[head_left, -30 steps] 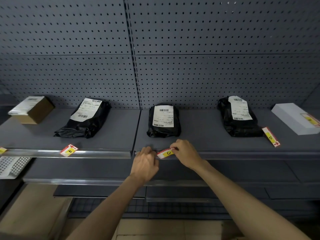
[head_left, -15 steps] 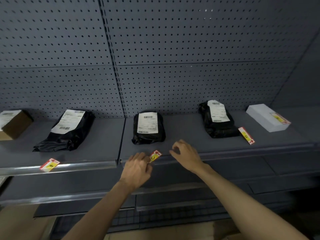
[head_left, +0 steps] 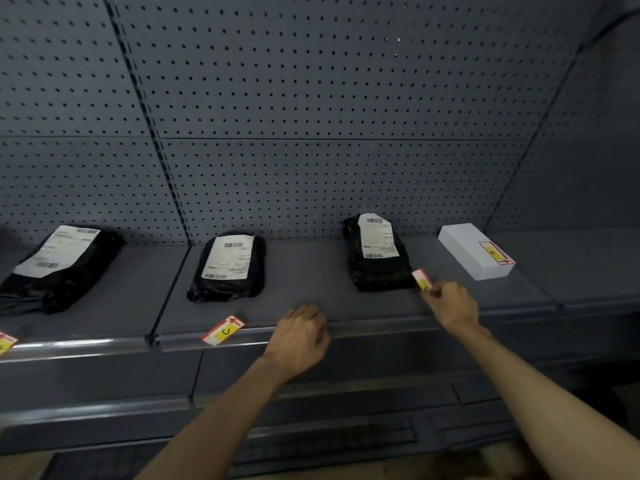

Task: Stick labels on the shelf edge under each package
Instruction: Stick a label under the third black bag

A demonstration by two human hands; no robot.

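Observation:
Three black bagged packages lie on the grey shelf: one at the left (head_left: 59,265), one in the middle (head_left: 228,266), one to the right (head_left: 375,252). A white box (head_left: 474,251) with a red-yellow label on top stands further right. A red-yellow label marked C (head_left: 223,330) sits on the shelf edge (head_left: 374,327) below the middle package. My right hand (head_left: 450,304) pinches another red-yellow label (head_left: 421,279) beside the right package. My left hand (head_left: 299,336) rests loosely curled on the shelf edge, holding nothing.
A further label (head_left: 5,342) shows at the left edge on the shelf lip. Perforated grey back panels (head_left: 311,116) rise behind the packages. Lower shelves (head_left: 311,393) lie beneath my arms.
Both hands left the C label, which stays on the shelf edge. My right hand moved right and took hold of the label by the right package. The view shifted right.

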